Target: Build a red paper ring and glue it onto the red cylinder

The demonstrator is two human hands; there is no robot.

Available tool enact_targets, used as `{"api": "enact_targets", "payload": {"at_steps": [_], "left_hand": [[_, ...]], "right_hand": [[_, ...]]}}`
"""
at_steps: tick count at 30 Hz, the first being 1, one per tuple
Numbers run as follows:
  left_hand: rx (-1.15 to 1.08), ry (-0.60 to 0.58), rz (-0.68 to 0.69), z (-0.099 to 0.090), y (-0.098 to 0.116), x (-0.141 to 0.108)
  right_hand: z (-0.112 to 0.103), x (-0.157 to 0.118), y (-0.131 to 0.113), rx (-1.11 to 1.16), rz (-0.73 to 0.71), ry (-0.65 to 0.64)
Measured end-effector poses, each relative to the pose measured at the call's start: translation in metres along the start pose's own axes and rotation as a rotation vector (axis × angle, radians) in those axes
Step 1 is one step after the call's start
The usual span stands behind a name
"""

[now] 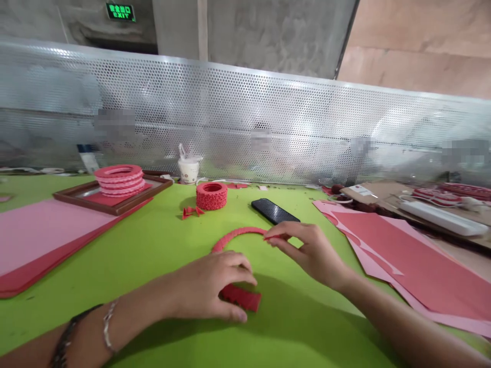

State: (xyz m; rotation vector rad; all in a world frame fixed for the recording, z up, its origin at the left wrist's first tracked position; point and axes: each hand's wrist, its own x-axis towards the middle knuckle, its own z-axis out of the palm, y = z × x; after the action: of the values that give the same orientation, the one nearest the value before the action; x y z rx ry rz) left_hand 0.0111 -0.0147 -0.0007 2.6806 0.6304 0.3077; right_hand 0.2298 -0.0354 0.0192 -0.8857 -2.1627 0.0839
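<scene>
Nearest us, our left hand [217, 286] arches over the near end of a curved red strip [232, 235], thumb and fingertips wide apart with that end showing between them; we cannot tell whether the palm touches it. Past the left hand's knuckles, the strip curves over the green table [172, 245] to our right hand [316, 255], whose narrow fingertips pinch its far end. Just beyond the right hand we see a black phone [274, 210]; farther ahead of the left hand, a red ring stack [211, 199], then a white cup [188, 172]
</scene>
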Motion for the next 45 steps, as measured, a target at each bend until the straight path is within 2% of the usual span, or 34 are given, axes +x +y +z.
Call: {"api": "enact_targets", "payload": {"at_steps": [2,5,10,15,22,27,41,45], "left_hand": [[-0.018,-0.035,-0.009,0.0,-0.001,0.002],[0.02,-0.015,0.002,0.0,-0.001,0.004],[-0.053,0.09,-0.025,-0.001,0.004,0.002],[-0.23,0.244,-0.023,-0.002,0.012,-0.003],[-0.212,0.368,0.095,-0.004,0.016,-0.004],[-0.219,0.374,0.068,-0.006,0.018,-0.005],[-0.215,0.416,0.121,-0.008,0.019,-0.006],[-0.198,0.387,0.124,-0.008,0.019,-0.006]], "right_hand": [[0.0,0.001,0.0,-0.003,-0.037,0.023],[0.005,0.0,-0.002,0.015,-0.017,0.013],[0.006,-0.001,-0.008,-0.01,-0.015,0.075],[-0.001,-0.002,-0.017,-0.068,-0.142,0.174],[-0.002,-0.005,-0.03,-0.069,-0.341,0.095],[-0.004,-0.006,-0.031,-0.167,-0.326,0.123],[-0.002,-0.009,-0.029,-0.205,-0.364,0.014],[-0.003,-0.009,-0.031,-0.206,-0.367,0.013]]}}
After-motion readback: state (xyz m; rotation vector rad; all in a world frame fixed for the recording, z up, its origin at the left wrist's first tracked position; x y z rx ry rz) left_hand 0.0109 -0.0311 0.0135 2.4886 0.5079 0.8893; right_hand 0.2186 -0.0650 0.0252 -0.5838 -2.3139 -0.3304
